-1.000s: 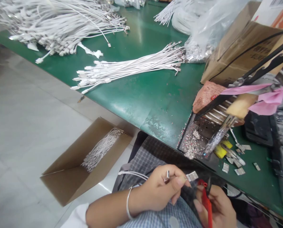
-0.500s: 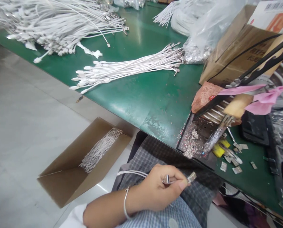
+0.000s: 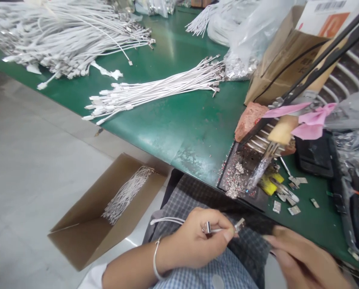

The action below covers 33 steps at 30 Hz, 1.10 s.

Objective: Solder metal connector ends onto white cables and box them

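Observation:
My left hand is closed round white USB cables in front of my lap. One metal USB plug shows beside the curled fingers, and a second metal plug sticks out past the thumb and fingertip. The cables trail out behind the hand to the left. At the lower right my right hand is slightly blurred, its thumb and fingers brought together near the second plug but apart from it. Whatever those fingertips may hold is too small to make out.
A bundle of white cables lies on the green table, with a larger pile behind. A cardboard box with cables stands below at left. At right are a soldering iron, a brick and loose metal pieces.
My right hand has come into view from the lower right, close to the plug in my left hand. My left hand keeps its hold on the cables. The view has shifted slightly.

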{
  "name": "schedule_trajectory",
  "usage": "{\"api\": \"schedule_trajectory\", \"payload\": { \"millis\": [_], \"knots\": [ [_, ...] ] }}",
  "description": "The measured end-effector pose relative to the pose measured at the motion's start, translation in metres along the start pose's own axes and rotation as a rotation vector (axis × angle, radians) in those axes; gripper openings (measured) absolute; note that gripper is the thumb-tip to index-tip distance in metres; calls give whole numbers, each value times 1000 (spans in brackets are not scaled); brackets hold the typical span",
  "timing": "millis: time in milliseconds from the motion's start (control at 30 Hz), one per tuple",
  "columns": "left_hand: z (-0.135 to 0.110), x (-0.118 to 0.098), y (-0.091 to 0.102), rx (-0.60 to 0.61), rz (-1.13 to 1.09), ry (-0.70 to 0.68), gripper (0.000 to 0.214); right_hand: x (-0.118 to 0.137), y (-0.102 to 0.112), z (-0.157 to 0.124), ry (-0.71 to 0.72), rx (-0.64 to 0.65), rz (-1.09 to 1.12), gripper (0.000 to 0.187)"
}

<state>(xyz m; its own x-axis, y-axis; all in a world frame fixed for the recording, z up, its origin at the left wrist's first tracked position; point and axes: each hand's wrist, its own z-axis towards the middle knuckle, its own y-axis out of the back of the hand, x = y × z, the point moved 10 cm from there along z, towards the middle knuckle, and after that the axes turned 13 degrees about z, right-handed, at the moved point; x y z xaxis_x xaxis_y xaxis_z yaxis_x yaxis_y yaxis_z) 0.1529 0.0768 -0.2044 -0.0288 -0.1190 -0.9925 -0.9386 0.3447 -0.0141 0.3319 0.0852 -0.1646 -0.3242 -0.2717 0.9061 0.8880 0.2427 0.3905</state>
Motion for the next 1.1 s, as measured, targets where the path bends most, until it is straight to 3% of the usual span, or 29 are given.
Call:
{"api": "schedule_trajectory", "payload": {
  "millis": [100,233,400,600,967,1100],
  "knots": [
    [1,-1,0,20,17,13,21,19,-33,7,111,9,170,9],
    [3,3,-1,44,16,52,24,27,-47,20,199,-9,273,19],
    [8,-5,10,-30,136,-19,20,33,-41,26,266,-22,340,22],
    [14,-14,17,-71,253,-60,13,33,-36,28,257,-66,259,19],
    [29,-7,21,-8,88,145,6,30,-36,38,231,-50,261,20],
    [35,-8,20,18,23,164,9,28,-30,38,252,-102,264,20]
  ]
}}
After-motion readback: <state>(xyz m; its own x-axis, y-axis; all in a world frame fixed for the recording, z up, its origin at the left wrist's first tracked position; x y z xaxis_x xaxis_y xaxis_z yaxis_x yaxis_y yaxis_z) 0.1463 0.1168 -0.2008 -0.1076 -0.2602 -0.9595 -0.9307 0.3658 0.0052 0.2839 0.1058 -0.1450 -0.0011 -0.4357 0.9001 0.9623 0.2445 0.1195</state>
